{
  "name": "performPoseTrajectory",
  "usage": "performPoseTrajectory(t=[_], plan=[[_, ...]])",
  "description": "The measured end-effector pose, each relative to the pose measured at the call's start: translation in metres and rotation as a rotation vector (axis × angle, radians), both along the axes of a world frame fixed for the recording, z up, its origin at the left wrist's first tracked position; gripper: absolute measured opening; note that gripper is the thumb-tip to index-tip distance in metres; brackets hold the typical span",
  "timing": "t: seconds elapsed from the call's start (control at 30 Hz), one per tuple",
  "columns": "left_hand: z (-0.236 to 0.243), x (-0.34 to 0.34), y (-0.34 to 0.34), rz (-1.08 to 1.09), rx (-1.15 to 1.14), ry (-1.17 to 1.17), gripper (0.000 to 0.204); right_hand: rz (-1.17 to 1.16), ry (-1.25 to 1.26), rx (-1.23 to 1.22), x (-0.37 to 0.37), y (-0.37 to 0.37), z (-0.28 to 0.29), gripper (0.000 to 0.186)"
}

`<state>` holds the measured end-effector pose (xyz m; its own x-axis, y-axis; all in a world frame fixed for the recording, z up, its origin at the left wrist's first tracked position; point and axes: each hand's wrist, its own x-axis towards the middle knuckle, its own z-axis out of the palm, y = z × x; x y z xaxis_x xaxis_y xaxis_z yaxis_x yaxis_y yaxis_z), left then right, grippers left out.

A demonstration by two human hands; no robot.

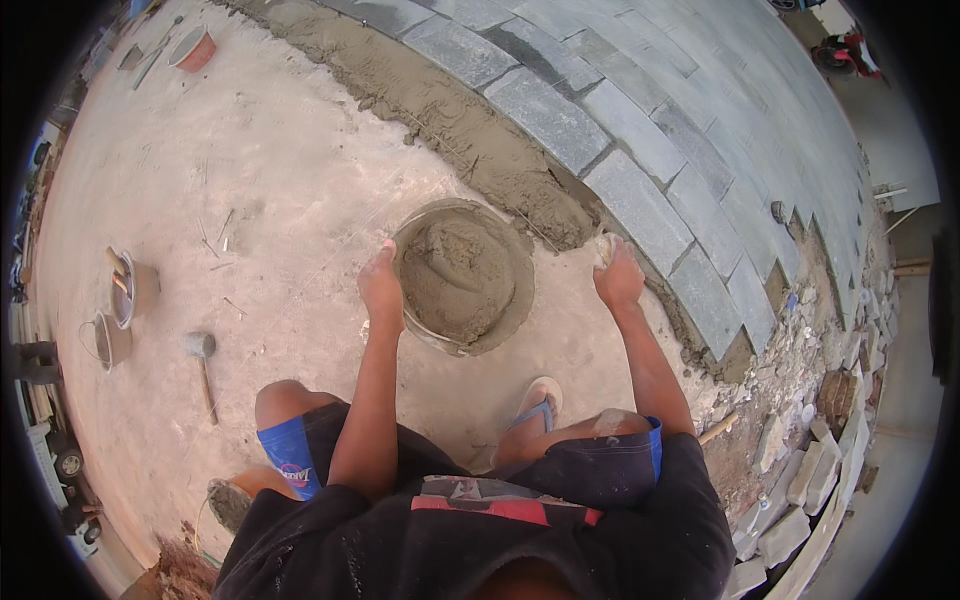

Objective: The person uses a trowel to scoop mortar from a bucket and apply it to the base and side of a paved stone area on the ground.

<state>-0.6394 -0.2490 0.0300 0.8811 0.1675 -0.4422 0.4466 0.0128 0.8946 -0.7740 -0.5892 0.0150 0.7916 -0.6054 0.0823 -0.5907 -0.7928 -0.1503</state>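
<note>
My left hand (380, 285) grips the left rim of a round bucket (510, 320) of wet grey mortar (455, 275). My right hand (620, 275) is closed on a small pale object (604, 247) that I cannot make out, to the right of the bucket and apart from it. Just beyond lies a rough strip of spread mortar (450, 140), bordered by laid grey stone pavers (545, 120). My sandalled foot (535, 410) is on the dusty ground below the bucket.
A mallet (202, 365) lies at the left near two buckets (140, 298), one holding tools. A red tub (192, 50) is at the far upper left. Rubble and broken slabs (810, 480) lie at the right. A red motorbike (845, 55) stands at the upper right.
</note>
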Motion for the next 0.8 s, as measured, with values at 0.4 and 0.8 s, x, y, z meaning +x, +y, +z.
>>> performPoseTrajectory(t=[0.4,0.8], plan=[[-0.006,0.002,0.003,-0.006,-0.094,-0.032,0.047,0.118,0.151,0.54,-0.005,-0.043,-0.043,0.039],[-0.004,0.007,0.003,-0.024,-0.03,0.002,0.053,0.173,0.542,0.227,0.027,-0.032,0.025,0.045]])
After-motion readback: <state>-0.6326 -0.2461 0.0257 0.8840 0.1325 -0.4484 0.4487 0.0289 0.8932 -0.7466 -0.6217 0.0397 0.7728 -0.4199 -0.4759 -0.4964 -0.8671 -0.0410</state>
